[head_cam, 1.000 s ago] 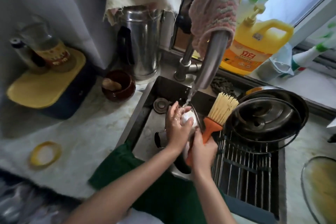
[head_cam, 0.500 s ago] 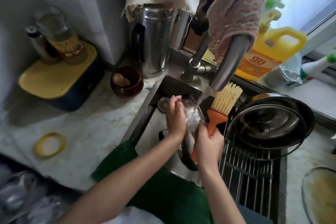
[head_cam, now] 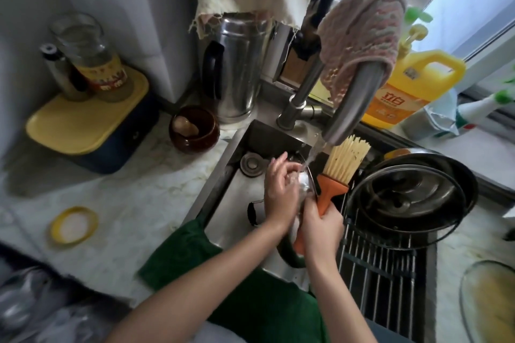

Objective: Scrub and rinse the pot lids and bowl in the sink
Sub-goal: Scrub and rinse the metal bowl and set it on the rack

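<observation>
Nearest, at the sink's [head_cam: 223, 164] front edge, a green cloth [head_cam: 178, 256] hangs over the rim, probably to catch drips. Just past it, over the basin's left half, the right hand [head_cam: 320, 227] is clamped round the orange handle of a brush [head_cam: 338, 175], bristles standing upward, and it also seems to steady the edge of the pot lid [head_cam: 305, 185], which is held on edge under the water so the stream runs off it. The left hand [head_cam: 278, 189] lies flat on the lid's wet face, fingers loosely spread and not closed on anything, most likely rubbing it clean as it rinses. A dark handle pokes out low in the basin beneath the hands; what it belongs to I cannot tell. On the wire rack [head_cam: 381, 267] over the sink's right half, another lid [head_cam: 404, 198] rests, presumably draining. At the back edge, the tap [head_cam: 354, 103] pours onto the held lid
</observation>
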